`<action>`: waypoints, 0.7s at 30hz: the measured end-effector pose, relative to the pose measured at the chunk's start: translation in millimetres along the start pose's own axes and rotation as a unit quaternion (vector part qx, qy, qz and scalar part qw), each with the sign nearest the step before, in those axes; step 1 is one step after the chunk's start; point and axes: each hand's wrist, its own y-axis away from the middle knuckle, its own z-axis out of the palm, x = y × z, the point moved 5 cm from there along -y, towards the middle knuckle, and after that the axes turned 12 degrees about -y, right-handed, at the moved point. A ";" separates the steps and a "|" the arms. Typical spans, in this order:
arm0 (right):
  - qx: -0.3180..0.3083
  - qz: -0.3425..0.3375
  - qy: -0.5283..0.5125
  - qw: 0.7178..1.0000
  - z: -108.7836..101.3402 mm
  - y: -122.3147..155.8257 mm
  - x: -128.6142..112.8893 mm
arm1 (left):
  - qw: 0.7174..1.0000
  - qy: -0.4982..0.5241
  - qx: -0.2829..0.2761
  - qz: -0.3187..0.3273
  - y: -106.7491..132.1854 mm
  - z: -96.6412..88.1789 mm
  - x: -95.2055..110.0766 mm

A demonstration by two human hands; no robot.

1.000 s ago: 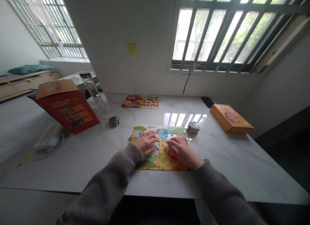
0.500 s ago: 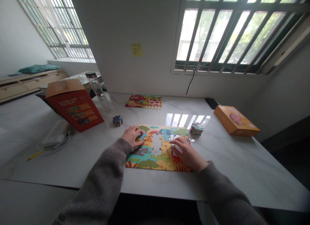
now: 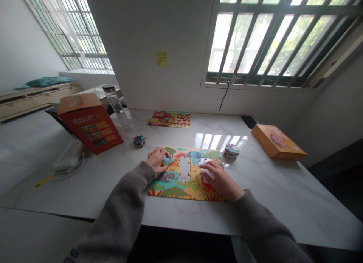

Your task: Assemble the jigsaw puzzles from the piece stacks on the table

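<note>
A jigsaw puzzle (image 3: 177, 191) with colourful animals lies in front of me, with gaps showing the white table in its middle and right part. At its upper left, the thumb and fingers of my left hand (image 3: 157, 160) curl around a blue and orange puzzle piece (image 3: 168, 161). My right hand (image 3: 222, 180) rests over the right side of the puzzle, palm down, its fingers loosely spread and holding nothing visible. Part of the red animal below is covered by it. One stack of puzzle pieces (image 3: 231, 151) stands past the right corner, another stack (image 3: 139, 141) past the left.
Behind lies a farm puzzle (image 3: 170, 119). A red puzzle box (image 3: 95, 130) stands at left beside a glass bottle (image 3: 113, 99) and a white power strip with cable (image 3: 69, 157). An orange box (image 3: 279, 142) and a black phone (image 3: 248, 121) lie at right.
My left hand's fingers have shifted slightly, and more of the blue piece shows beside them. My right hand stays over the puzzle. The whole view has moved a little.
</note>
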 end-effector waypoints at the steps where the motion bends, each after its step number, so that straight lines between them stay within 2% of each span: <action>1: -0.001 0.001 -0.001 1.000 -0.1 0.0 -0.3 | 1.000 -0.007 0.001 -0.006 0.1 -0.5 -0.9; 10: 0.000 0.001 0.006 1.000 -0.4 -0.1 -1.5 | 0.998 -0.050 0.000 -0.032 -2.5 0.4 -5.5; 13: -0.002 0.002 0.006 1.000 -0.7 -0.1 -1.2 | 0.997 -0.057 0.011 -0.048 -1.8 -1.5 -10.8; 16: -0.005 0.007 0.003 1.000 -0.3 0.2 0.1 | 0.995 -0.068 -0.001 -0.069 -0.6 -2.7 -15.9; 18: -0.007 0.008 0.004 1.000 0.2 0.3 1.0 | 0.995 -0.070 -0.010 -0.068 -0.3 -3.8 -15.7; 21: -0.003 0.004 0.010 1.000 0.3 0.2 1.5 | 0.996 -0.066 0.011 -0.055 -1.0 -8.8 -11.3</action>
